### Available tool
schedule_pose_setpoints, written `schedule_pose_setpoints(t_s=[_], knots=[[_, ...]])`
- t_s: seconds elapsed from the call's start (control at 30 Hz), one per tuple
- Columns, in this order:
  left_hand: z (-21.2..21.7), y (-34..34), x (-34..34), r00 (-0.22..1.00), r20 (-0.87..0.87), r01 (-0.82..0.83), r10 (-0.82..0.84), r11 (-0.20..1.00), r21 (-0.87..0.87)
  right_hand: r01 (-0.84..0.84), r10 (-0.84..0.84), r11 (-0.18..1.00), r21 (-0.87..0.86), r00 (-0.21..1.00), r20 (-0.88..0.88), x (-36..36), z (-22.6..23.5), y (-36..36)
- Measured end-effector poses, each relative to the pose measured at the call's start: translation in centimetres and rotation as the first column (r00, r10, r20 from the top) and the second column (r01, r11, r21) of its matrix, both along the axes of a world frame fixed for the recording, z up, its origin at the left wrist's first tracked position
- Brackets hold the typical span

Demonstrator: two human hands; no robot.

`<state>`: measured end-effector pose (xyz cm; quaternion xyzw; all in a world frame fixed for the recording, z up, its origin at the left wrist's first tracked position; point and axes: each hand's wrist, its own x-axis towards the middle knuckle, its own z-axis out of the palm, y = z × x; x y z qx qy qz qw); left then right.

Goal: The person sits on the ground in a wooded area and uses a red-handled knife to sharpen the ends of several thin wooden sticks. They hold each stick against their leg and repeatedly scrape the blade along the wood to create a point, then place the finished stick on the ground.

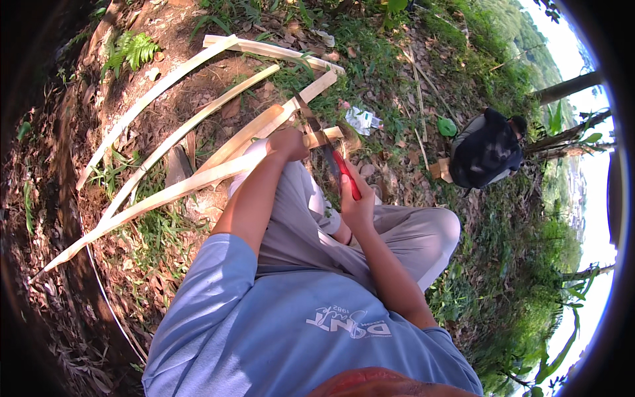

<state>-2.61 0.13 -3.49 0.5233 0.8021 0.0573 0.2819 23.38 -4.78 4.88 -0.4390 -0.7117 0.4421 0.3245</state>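
Note:
My right hand (357, 202) is wrapped around the red handle of a hand saw (346, 173). Its dark blade slants up and to the left, lying across a pale wooden strip (178, 190) close to the strip's right end. Just left of the blade, my left hand (288, 144) is closed on that strip, over my bent leg. The long strip runs from there down to the far left of the view. Teeth and any cut are too small to make out.
Several more pale wooden strips (192, 135) lie on the leafy ground ahead and to the left. A white packet (362, 121) lies beyond the saw. At right, another person in dark clothing (486, 151) sits bent over, near a green object (446, 126).

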Motion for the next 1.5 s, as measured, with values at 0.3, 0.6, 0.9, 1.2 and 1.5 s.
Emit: schedule_pose_setpoints(t_s=[0.3,0.6,0.9,1.2,1.5], knots=[[1.2,0.0,-0.1,1.0,0.029,0.007,-0.006,1.0,-0.007,0.017,-0.015,0.999,0.034,0.998,-0.055,-2.3,-3.0,1.7],[1.4,0.4,0.6,0.998,0.062,-0.017,0.013,0.998,0.068,0.11,-0.058,0.964,-0.241,0.975,0.214,9.7,12.5,-8.6],[1.9,-0.3,0.2,0.999,0.024,-0.034,0.034,0.999,-0.008,-0.06,0.053,0.998,0.036,0.986,0.161,-0.9,1.9,-0.1],[2.0,0.2,-0.3,0.999,0.042,-0.023,0.024,1.0,-0.007,-0.028,0.028,0.999,0.02,0.999,0.017,0.2,-1.2,0.5],[1.7,0.1,0.0,0.997,0.08,-0.025,0.024,1.0,0.011,0.069,-0.027,0.983,-0.173,0.972,0.232,11.1,9.6,-9.5]])
